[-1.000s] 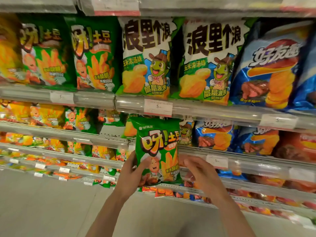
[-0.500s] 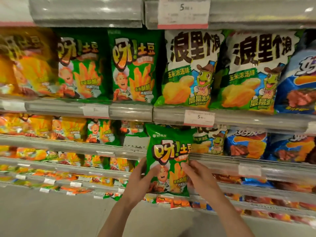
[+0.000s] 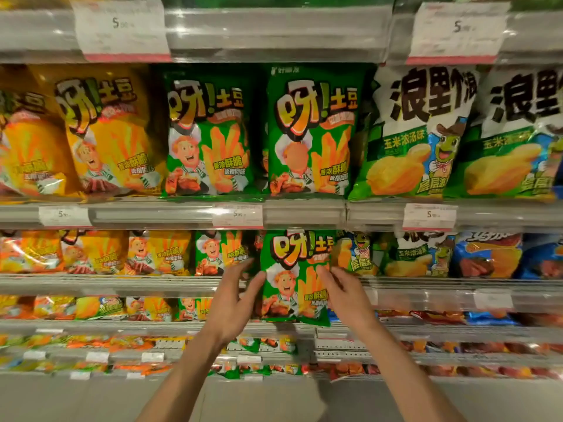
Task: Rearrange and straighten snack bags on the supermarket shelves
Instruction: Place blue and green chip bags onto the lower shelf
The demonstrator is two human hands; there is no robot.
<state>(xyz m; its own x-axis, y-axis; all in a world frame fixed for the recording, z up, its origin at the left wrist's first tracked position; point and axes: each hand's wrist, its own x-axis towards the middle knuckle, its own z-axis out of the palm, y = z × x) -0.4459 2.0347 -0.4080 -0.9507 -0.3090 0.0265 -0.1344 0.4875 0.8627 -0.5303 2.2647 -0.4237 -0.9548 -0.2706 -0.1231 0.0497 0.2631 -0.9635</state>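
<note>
A green snack bag (image 3: pixel 294 275) with a chef picture is held upright in front of the second shelf from the top of the view. My left hand (image 3: pixel 236 303) grips its left edge, thumb on the front and fingers behind. My right hand (image 3: pixel 342 292) pinches its right edge at mid height. Two matching green bags (image 3: pixel 210 132) (image 3: pixel 310 132) stand side by side on the shelf above. Another green bag (image 3: pixel 221 252) stands on the same shelf just left of the held one.
Yellow bags (image 3: pixel 100 129) fill the left of the shelves, white-and-green corn bags (image 3: pixel 420 132) and blue bags (image 3: pixel 487 254) the right. Clear shelf rails (image 3: pixel 304 213) carry price tags (image 3: pixel 237 215). Lower shelves hold small packets. Grey floor lies below.
The view has shifted closer and to the right. The held green bag has risen toward the second shelf, both hands still on its edges.
</note>
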